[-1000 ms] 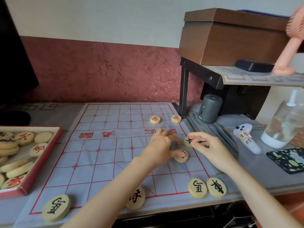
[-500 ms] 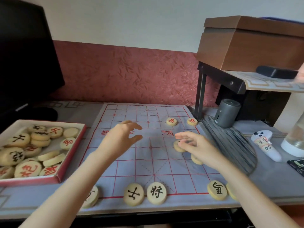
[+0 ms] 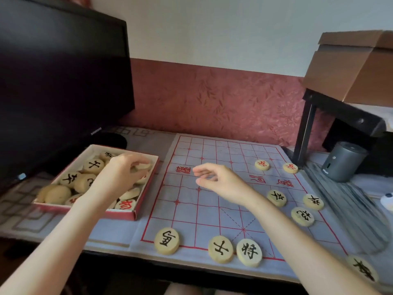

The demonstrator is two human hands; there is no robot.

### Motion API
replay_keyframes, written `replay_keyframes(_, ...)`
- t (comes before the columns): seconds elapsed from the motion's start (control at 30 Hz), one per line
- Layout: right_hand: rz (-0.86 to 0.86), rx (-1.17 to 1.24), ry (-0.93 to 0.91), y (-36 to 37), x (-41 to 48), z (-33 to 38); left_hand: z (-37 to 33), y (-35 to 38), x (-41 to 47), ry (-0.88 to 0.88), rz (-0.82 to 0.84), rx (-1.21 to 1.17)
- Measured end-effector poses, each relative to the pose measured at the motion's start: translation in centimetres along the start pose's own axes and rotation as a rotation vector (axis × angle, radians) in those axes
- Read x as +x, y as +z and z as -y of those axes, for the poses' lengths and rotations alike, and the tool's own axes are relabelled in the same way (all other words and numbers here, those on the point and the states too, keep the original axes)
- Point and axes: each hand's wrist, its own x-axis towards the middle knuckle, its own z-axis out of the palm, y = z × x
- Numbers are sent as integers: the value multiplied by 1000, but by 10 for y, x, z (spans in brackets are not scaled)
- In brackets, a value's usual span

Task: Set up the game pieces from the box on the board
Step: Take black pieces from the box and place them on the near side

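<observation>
Now we are on a fetch. Our left hand (image 3: 119, 175) is down in the box (image 3: 131, 215), which sits just left of the board (image 3: 212, 211). Its fingers are curled round a blank piece (image 3: 143, 166) at the far right corner of the heap. Our right hand (image 3: 221, 182) hovers over the middle of the board, fingers loosely bent and holding nothing.

To do this well, we should lift the blank piece straight up. The pieces in the box lie heaped and overlapping, so a sideways drag would likely tip its neighbours over the low wall. Its face is hidden, so we should turn it over before we choose a spot; we cannot tell yet what it is.

Colour decides the side. The black pieces (image 3: 220, 249) stand on our near half, several along the near edge line. The two red pieces (image 3: 262, 165) stand beyond the middle band on the right.

We should set the piece on a crossing of lines, not inside a square. The board looks like thin creased cloth, so we place from above and do not slide. A push could ruck it and shift what already stands. The free right hand could hold the cloth flat.
</observation>
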Motion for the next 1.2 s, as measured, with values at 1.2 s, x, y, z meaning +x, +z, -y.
replay_keyframes(1.2,58,-197,-2,161,149,83,92,-56,-20,-32,61,438)
